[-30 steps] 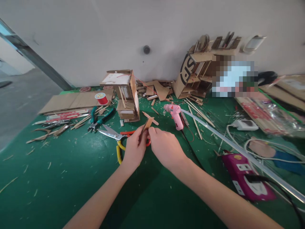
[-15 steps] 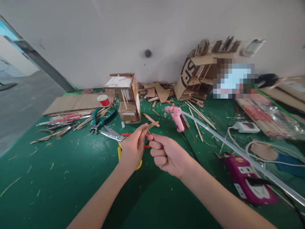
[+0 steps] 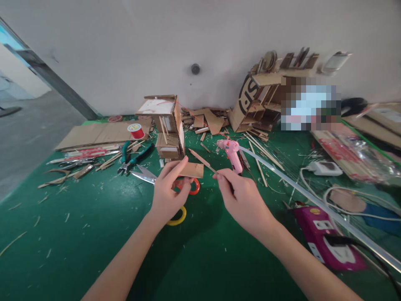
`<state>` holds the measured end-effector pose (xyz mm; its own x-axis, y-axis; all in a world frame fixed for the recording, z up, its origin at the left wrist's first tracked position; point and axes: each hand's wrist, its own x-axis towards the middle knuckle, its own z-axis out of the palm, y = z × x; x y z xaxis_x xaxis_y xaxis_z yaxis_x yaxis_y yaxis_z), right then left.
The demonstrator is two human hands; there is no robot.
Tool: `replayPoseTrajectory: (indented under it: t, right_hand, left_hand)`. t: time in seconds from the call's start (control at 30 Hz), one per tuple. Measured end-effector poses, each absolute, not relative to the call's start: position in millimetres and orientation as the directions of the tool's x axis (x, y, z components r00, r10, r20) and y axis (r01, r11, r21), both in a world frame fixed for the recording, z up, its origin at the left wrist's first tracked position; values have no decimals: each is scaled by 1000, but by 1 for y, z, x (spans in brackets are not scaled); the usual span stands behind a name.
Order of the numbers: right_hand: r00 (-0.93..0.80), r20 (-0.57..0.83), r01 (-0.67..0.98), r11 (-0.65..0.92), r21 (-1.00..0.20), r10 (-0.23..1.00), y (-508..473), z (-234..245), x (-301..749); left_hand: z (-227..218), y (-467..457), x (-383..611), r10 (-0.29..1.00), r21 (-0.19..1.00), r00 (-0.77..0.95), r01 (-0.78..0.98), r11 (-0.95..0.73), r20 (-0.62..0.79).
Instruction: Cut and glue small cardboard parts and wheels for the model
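My left hand (image 3: pixel 169 192) is closed on a small rectangular cardboard piece (image 3: pixel 192 169), held between thumb and fingers above the table. My right hand (image 3: pixel 242 192) pinches a thin stick (image 3: pixel 213 170) that points up and left. The stick's far end overlaps a narrow brown strip (image 3: pixel 199 157) on the table; whether they touch I cannot tell. Under my left hand lie scissors (image 3: pixel 195 187) with red and yellow handles, partly hidden. Just behind stands a small cardboard box structure (image 3: pixel 171 125). A pink glue gun (image 3: pixel 232 154) rests beyond my right hand.
Green-handled cutters (image 3: pixel 133 159) and a red thread spool (image 3: pixel 135 131) lie left. A clear tube (image 3: pixel 294 184) slants across the right side, near a magenta power strip (image 3: pixel 326 238) and cables. A larger cardboard structure (image 3: pixel 246 98) stands by the wall. Scraps litter the back.
My hands have moved apart. The cardboard piece in my left hand now shows its broad face, and my right hand has shifted right with the thin stick.
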<state>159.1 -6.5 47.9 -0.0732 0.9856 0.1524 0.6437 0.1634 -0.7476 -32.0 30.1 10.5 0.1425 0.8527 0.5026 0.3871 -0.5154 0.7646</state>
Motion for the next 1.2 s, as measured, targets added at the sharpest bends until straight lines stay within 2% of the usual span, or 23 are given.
replayPoseTrajectory:
  t: [0.1,0.23,0.33,0.5,0.87,1.07,1.2]
  right_hand:
    - [-136,130,735,188,-651,982,-10,46,152]
    - [-146,132,790,196,-581,980,-12,42,146]
    - [-144,149,829,201,-522,978,-12,40,146]
    - [-162,130,865,204,-458,978,-11,38,145]
    - [-164,91,905,187,-383,982,-12,35,140]
    - [-154,56,902,163,-399,986,-10,33,138]
    - [-142,34,879,142,-454,989,-10,32,136]
  left_hand:
    - [12,25,-23,919,882,92,260,-394,383]
    - [14,24,-16,978,968,18,141,-207,207]
    - [18,24,-13,994,992,16,69,-108,107]
    - [21,26,-14,997,998,77,56,-15,11]
    - [17,26,-12,989,999,144,14,31,-32]
    - [15,26,-14,981,999,191,39,-32,24]
    - [9,25,-14,979,991,186,89,-101,83]
